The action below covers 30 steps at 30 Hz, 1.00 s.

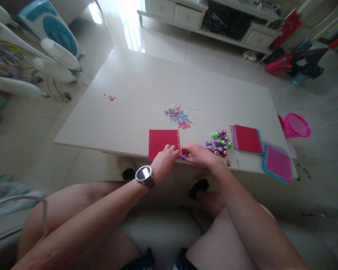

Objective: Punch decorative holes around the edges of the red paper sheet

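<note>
A red sheet of paper [162,142] lies at the near edge of a white table [146,90], with a row of small holes along its right edge. My left hand [165,163], with a watch on the wrist, pinches the sheet's lower right corner. My right hand [199,154] is closed around a small red and purple hole punch [184,154] pressed at that same corner. Both hands touch each other over the paper's edge.
Several small coloured punches [220,143] cluster to the right. A red paper stack [247,139] and a pink and blue stack [278,163] lie beyond. Confetti [178,115] is scattered mid-table. A pink basket [295,125] stands past the right edge.
</note>
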Available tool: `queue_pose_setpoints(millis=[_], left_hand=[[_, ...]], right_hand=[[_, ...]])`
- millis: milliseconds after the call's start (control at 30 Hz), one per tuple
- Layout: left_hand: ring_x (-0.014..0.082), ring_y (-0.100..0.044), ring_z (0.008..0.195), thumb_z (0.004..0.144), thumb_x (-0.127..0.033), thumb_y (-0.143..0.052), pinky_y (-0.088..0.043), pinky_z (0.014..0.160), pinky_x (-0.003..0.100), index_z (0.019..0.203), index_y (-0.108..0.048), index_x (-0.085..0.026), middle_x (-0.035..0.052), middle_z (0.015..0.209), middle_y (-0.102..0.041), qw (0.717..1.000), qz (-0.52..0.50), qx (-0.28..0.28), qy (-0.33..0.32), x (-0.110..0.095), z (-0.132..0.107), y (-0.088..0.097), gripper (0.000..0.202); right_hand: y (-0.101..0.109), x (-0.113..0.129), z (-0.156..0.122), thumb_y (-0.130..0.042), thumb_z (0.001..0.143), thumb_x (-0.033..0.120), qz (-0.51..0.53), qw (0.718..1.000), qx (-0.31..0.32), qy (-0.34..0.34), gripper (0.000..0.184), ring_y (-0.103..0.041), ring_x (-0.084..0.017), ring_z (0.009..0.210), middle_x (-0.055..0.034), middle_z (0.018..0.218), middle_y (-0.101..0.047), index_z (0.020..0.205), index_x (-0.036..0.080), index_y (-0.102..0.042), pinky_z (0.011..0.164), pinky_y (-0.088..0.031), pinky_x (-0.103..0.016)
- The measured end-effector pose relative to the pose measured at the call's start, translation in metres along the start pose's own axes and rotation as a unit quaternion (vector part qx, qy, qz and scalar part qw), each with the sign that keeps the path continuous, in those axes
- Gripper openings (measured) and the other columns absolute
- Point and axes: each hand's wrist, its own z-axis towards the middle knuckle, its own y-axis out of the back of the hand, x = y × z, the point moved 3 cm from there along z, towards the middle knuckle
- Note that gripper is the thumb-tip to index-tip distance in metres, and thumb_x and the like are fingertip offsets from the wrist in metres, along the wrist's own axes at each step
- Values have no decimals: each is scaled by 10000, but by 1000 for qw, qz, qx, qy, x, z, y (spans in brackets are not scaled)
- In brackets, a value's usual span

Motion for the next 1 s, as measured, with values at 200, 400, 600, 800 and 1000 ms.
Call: queue_pose_setpoints(millis=[200, 400, 600, 800, 1000], left_hand=[[277, -580, 1231, 1071, -64, -429, -642, 889, 357, 1316, -673, -185, 141, 1299, -645, 1000, -7, -3, 1, 1, 1, -2, 366], [273, -589, 1222, 1051, -39, -438, -649, 883, 354, 1284, -680, -167, 140, 1316, -652, 1000, -6, -6, -2, 2, 1, -3, 360], [270, -593, 1220, 1064, -49, -443, -643, 882, 348, 1250, -681, -170, 134, 1305, -657, 1000, -8, -10, -6, 2, 1, -3, 325], [275, -591, 1220, 1061, -46, -430, -638, 868, 345, 1246, -683, -175, 140, 1298, -652, 1000, -10, -8, -4, 1, 0, -1, 338], [282, -581, 1226, 1057, -47, -439, -642, 867, 354, 1259, -679, -171, 146, 1309, -640, 1000, -11, -2, -1, 0, 1, -1, 338]], right_hand=[[6, 7, -3, -699, 939, 74, -28, 999, -14, -32, 107, -693, -192, 901, -71, 988, -793, 963, 176, -722, 777, -439, -245], [6, 7, -1, -732, 946, 120, -45, 998, -23, -49, 70, -649, -176, 828, -62, 921, -766, 922, 175, -697, 731, -407, -247], [6, 4, -1, -743, 938, 136, -53, 996, -30, -59, 77, -624, -175, 807, -58, 902, -751, 911, 179, -685, 697, -377, -261], [5, 1, -1, -743, 937, 154, -46, 997, -29, -48, 60, -625, -179, 800, -55, 894, -745, 919, 182, -693, 694, -387, -260], [5, 1, -1, -735, 934, 161, -46, 997, -30, -46, 53, -604, -170, 767, -47, 864, -733, 905, 175, -693, 677, -378, -262]])
